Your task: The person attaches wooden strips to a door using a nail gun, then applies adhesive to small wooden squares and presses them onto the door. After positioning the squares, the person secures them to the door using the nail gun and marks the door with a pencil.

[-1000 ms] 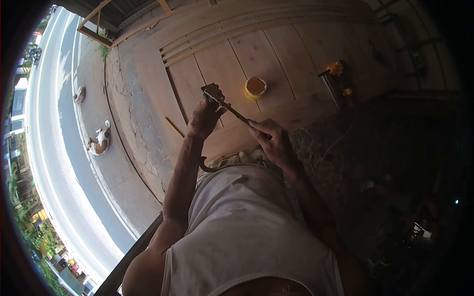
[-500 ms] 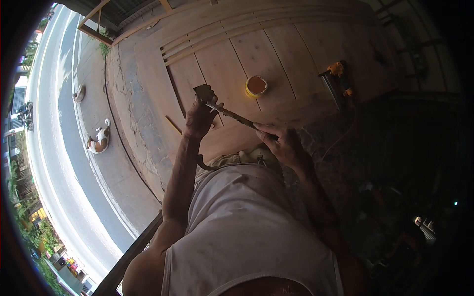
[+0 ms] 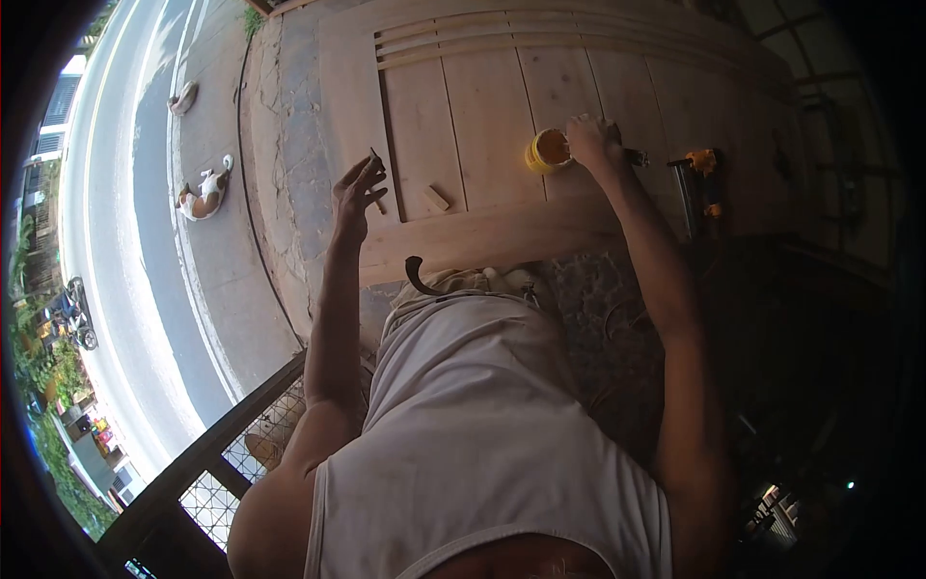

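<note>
My left hand [image 3: 353, 198] is raised over the left edge of a wooden panelled door [image 3: 492, 87], with a thin dark piece [image 3: 376, 159] between its fingertips. A slim tan stick [image 3: 381, 206] shows just below those fingers, partly hidden. My right hand [image 3: 593, 143] is closed at the rim of a yellow tub [image 3: 538, 154] with orange-brown contents. Beside its knuckles a dark, narrow end [image 3: 636, 156] sticks out to the right; I cannot tell whether it belongs to what this hand grips. A small wooden block [image 3: 437, 198] lies on the door between my hands.
A yellow-and-black power tool [image 3: 702, 164] rests on the door to the right. Cracked pavement [image 3: 299, 125] runs along the left, with a brown-and-white dog [image 3: 204, 198] lying near the road [image 3: 125, 212]. A mesh railing [image 3: 207, 507] stands at lower left.
My hands have moved apart; the right, which held a long tool across to the left, is now at the tub. The left no longer shows the dark square flat-on. The view has shifted.
</note>
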A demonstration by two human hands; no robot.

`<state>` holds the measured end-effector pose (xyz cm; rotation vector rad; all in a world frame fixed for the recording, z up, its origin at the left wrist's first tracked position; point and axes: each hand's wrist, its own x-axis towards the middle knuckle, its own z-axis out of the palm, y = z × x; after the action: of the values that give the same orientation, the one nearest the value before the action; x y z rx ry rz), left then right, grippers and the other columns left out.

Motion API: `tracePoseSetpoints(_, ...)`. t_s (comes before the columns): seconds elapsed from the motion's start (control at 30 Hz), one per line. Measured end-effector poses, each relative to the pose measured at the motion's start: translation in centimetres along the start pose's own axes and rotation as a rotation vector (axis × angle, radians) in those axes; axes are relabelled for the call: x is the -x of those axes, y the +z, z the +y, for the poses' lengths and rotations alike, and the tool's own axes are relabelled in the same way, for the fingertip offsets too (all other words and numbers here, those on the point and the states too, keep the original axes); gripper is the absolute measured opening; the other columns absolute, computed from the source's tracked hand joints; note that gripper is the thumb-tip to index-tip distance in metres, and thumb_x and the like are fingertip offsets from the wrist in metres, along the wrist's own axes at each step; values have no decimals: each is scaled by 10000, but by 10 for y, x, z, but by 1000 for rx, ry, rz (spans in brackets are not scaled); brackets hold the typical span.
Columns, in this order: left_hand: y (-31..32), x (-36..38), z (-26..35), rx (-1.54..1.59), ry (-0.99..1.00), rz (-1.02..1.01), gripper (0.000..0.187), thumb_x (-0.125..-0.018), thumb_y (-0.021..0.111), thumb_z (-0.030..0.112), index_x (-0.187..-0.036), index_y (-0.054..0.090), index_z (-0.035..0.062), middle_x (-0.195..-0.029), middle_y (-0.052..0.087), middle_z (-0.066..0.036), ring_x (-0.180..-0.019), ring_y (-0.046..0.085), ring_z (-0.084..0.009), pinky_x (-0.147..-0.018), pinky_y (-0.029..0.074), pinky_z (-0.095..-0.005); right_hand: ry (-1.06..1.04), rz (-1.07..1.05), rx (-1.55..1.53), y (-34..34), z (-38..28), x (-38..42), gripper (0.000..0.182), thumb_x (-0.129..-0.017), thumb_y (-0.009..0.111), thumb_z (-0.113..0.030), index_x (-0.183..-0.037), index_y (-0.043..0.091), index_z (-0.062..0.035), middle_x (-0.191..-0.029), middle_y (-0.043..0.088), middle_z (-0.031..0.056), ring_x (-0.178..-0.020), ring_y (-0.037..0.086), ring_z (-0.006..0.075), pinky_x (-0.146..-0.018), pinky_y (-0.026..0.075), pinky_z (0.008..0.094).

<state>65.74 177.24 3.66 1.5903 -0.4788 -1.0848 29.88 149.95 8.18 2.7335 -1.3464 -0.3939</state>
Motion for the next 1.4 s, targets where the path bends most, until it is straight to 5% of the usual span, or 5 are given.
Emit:
tracePoseSetpoints(0.07,-1,6,-4,-114,50,97,597,-978,800,473,-1381,733,36,-1199,776,-91,-1158,715,-217,-953,572,-392,5,-52,82,1,-11,-19,89,-941,715,-126,-1008,764,-96,-995,781,110,-939,778,361,-808,613,451)
tracePoseSetpoints(0.17,-6,17,-28,-168,39,224,565,-960,834,423,-1363,754,36,-1118,815,-88,-1015,727,-152,-878,547,-309,-159,434,-83,-39,-57,0,190,-979,707,-232,-966,772,-55,-982,792,161,-944,789,341,-804,639,473)
tracePoseSetpoints(0.3,-2,10,-40,-202,21,281,549,-936,860,407,-1326,772,30,-1081,830,-84,-922,731,-123,-808,544,-295,-176,-76,-786,24,-156,21,310,-960,750,-305,-1022,744,-1,-1056,772,243,-1025,764,394,-898,600,515)
tracePoseSetpoints(0.5,-1,-42,-67,-260,79,221,609,-904,871,481,-1271,784,3,-1089,836,-127,-996,783,-222,-901,583,-365,-39,-268,-553,135,-258,2,455,-974,730,-439,-1008,751,14,-1060,779,257,-991,774,429,-878,615,508)
tracePoseSetpoints(1.4,63,-81,-140,-644,430,293,599,-838,937,291,-1307,692,10,-1138,728,-203,-1026,729,-355,-882,587,-458,192,-6,-892,164,-299,30,231,-1004,712,-245,-948,764,-27,-932,776,242,-908,760,458,-795,599,551)
